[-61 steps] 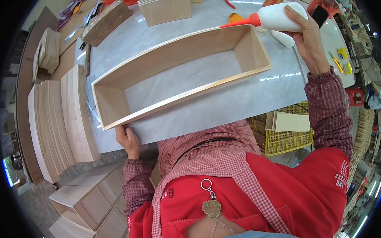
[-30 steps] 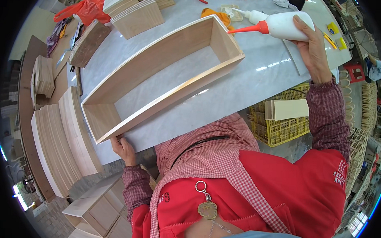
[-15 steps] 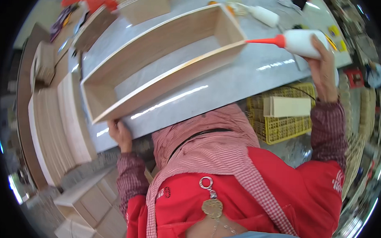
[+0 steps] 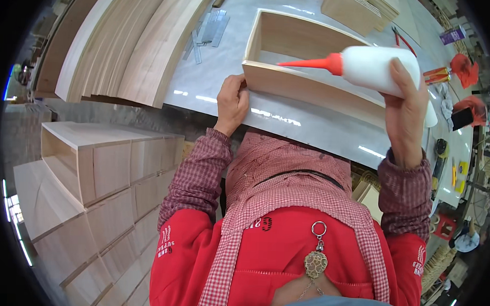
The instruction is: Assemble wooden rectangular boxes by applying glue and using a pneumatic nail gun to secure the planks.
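A long rectangular wooden frame [image 4: 312,89] stands on the grey tabletop, and the table surface shows through its middle. My left hand [image 4: 233,103] is closed at the frame's near left corner, its fingers curled against the wood. In my right hand [image 4: 406,104] is a white glue bottle [image 4: 369,66] with a long red nozzle, tilted almost level. The nozzle tip points left, over the frame's near side and close to that same corner. Whether the tip touches the wood I cannot tell. The bottle hides part of the frame's right half.
Long wooden boards [image 4: 151,47] are stacked at the left, beside some flat metal pieces [image 4: 211,29]. Wooden panels [image 4: 360,11] stand behind the frame. Red-handled pliers [image 4: 404,41] and a phone [image 4: 462,118] lie to the right. Finished-looking wooden boxes [image 4: 109,170] are piled below left.
My right hand has carried the glue bottle from the frame's right end to near its left corner. The view has swung left, and my left hand stays at the near left corner.
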The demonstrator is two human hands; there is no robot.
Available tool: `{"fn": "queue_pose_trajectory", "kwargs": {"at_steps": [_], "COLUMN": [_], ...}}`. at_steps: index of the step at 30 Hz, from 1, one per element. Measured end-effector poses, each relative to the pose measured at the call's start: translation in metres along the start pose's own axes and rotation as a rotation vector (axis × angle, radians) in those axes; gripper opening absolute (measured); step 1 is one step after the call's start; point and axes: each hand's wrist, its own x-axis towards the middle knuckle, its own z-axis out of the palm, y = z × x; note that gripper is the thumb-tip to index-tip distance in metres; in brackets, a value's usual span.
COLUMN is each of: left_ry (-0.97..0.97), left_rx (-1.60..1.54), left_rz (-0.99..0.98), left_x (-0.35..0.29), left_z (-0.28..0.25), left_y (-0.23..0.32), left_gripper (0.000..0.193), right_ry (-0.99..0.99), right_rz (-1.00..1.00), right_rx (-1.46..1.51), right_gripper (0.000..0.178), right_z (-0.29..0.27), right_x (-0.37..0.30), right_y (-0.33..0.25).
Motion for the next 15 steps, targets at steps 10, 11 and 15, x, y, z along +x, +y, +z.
{"fn": "queue_pose_trajectory", "kwargs": {"at_steps": [10, 11, 15], "left_ry": [0.019, 0.020, 0.017], "left_rx": [-0.051, -0.057, -0.050], "left_rz": [0.035, 0.039, 0.035], "left_x": [0.004, 0.003, 0.003], "left_z": [0.001, 0.002, 0.001], "left_y": [0.003, 0.003, 0.004], "left_gripper": [0.040, 0.040, 0.040], "right_ry": [-0.098, -0.088, -0.094], "right_rz": [0.019, 0.017, 0.004], "right_rx": [-0.046, -0.053, -0.095], "right_gripper": [0.051, 0.050, 0.050], "right_z": [0.045, 0.045, 0.033], "right_x": [0.013, 0.012, 0.012], "right_y": [0.009, 0.010, 0.006]}}
